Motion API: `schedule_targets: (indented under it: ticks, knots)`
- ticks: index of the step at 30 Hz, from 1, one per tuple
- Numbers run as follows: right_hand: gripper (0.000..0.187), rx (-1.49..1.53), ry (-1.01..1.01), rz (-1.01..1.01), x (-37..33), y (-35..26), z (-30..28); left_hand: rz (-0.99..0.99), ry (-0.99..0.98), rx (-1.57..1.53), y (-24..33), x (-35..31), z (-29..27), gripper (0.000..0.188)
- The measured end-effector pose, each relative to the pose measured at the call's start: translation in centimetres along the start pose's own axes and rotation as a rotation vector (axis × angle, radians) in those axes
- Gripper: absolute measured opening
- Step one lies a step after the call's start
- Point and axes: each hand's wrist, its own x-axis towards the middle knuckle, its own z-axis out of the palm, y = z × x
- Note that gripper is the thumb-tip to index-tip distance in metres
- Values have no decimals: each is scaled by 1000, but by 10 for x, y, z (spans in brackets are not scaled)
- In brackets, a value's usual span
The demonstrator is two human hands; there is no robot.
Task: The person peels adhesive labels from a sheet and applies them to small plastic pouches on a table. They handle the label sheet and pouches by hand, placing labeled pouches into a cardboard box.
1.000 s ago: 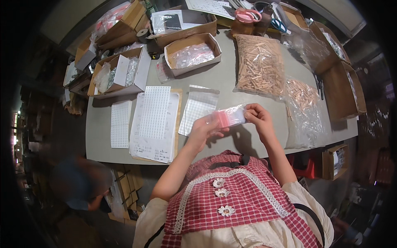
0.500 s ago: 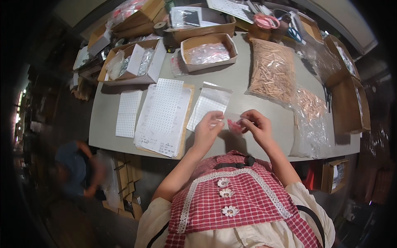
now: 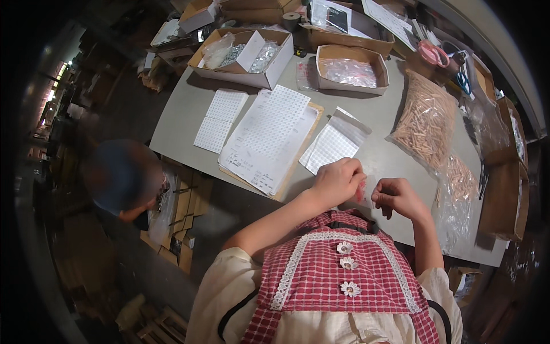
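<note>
A small clear plastic bag (image 3: 361, 193) with red in or on it lies between my hands, close to the table's near edge. My left hand (image 3: 339, 182) is closed on its left side, the fingers bent over it. At the bag's right edge, my right hand (image 3: 398, 198) has its fingers curled and thumb drawn in; whether it pinches the film or something small is hidden. Just beyond my left hand lies a flat clear bag of white sticker sheets (image 3: 335, 140). Printed paper sheets (image 3: 266, 143) lie on a board to the left, beside another dotted sheet (image 3: 220, 120).
A large bag of wooden dowels (image 3: 427, 117) and an opened dowel bag (image 3: 458, 189) lie at right, near cardboard boxes (image 3: 504, 183). Along the back stand a box of small bags (image 3: 352, 71), a divided box (image 3: 243, 57) and scissors (image 3: 433, 54). Another person (image 3: 123, 178) is at lower left.
The view has swung left, shifting the table rightward in the picture. My left hand has turned over the small bag, palm down. My right hand's fingers have curled in more.
</note>
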Motion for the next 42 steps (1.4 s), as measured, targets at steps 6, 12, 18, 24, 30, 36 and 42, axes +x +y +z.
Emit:
schedule_targets:
  ticks: [6,12,18,24,30,36,42]
  knots:
    - [20,210,67,-243,14,24,34,-350,-444,-566,3,-3,-6,34]
    - [21,573,1,-173,11,15,28,-273,-312,-907,-2,-16,5,29]
    - [18,-354,581,-602,17,10,28,-99,82,-413,4,-18,12,18]
    - [7,-854,692,-830,18,-21,29,-172,45,-267,1,-12,-1,16]
    - [23,-1194,626,-552,16,-16,31,-17,99,-36,6,-4,18,20]
    - [29,-379,409,-371,37,13,12,501,274,125,22,8,29,13]
    - [26,485,562,-561,35,21,6,587,348,82,37,21,-8,5]
